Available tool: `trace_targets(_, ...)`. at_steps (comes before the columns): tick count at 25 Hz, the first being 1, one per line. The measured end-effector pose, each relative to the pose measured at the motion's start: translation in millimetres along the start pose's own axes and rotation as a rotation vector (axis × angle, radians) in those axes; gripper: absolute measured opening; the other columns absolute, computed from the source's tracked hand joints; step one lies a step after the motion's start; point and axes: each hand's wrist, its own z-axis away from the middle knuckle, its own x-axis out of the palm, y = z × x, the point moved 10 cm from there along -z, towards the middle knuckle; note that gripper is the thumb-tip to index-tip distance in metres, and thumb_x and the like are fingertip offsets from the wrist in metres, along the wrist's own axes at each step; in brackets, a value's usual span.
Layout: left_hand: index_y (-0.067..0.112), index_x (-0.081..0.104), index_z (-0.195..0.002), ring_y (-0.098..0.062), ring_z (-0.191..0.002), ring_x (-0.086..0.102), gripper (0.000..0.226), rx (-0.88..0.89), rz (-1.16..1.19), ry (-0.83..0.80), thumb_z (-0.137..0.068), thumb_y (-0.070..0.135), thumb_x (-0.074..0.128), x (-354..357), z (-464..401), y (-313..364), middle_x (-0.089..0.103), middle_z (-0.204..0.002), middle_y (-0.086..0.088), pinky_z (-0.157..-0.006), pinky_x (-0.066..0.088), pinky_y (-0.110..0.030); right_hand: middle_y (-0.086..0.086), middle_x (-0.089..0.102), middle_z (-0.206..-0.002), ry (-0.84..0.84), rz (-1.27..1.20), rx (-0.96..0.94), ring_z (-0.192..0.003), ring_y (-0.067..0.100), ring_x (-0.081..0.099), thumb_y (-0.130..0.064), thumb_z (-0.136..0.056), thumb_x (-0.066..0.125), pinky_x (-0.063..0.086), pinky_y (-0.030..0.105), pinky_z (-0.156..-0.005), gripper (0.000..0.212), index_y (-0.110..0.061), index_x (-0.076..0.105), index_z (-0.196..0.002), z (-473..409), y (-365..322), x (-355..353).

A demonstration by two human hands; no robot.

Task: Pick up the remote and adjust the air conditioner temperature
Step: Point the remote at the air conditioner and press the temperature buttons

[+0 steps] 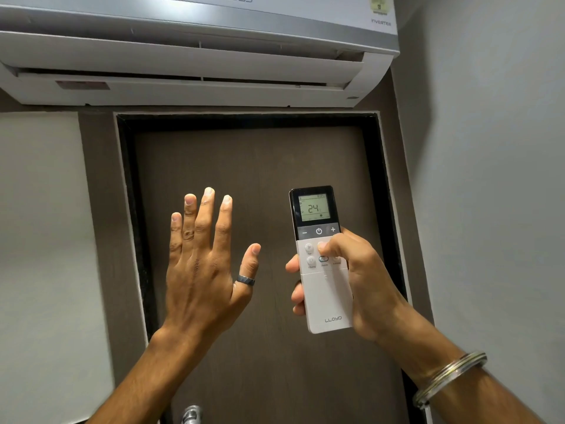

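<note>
My right hand (363,280) holds a white remote (325,298) upright in front of me, fingers wrapped behind it and the thumb lying on the round buttons below the plus key. The remote's dark screen reads 24. It points up toward the white air conditioner (195,47) mounted on the wall above a door, its flap open. My left hand (204,267) is raised to the left of the remote, palm away from me, fingers spread and holding nothing. A dark ring sits on its thumb.
A brown door (260,166) in a black frame fills the middle, right behind both hands. Its metal handle (191,414) shows at the bottom edge. Grey walls (489,148) stand close on the left and right. Metal bangles circle my right wrist.
</note>
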Motion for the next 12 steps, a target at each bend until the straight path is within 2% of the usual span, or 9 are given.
trace_targets(8,0.011,0.027,-0.163,-0.029,-0.163,0.001,0.079,0.001,-0.005,0.008,-0.099,0.055,0.042,-1.5,0.1,-1.0,0.014,-0.174,-0.014,-0.133,0.002,-0.048,0.019,0.074,-0.086,0.001,-0.037,-0.025,-0.058,0.038,0.066,-0.02,-0.084,0.048,0.06,0.048,-0.056,0.039,-0.004,0.055,-0.118,-0.1,-4.4,3.6)
trace_targets(12,0.011,0.027,-0.163,-0.03,-0.163,0.002,0.079,0.001,-0.01,0.016,-0.099,0.055,0.041,-2.9,-0.9,-1.1,0.015,-0.174,-0.015,-0.133,-0.001,-0.045,0.017,0.075,-0.088,0.006,0.015,-0.014,-0.062,0.036,0.068,-0.026,-0.084,0.049,0.06,0.048,-0.061,0.042,-0.004,0.053,-0.12,-0.2,-1.8,1.8)
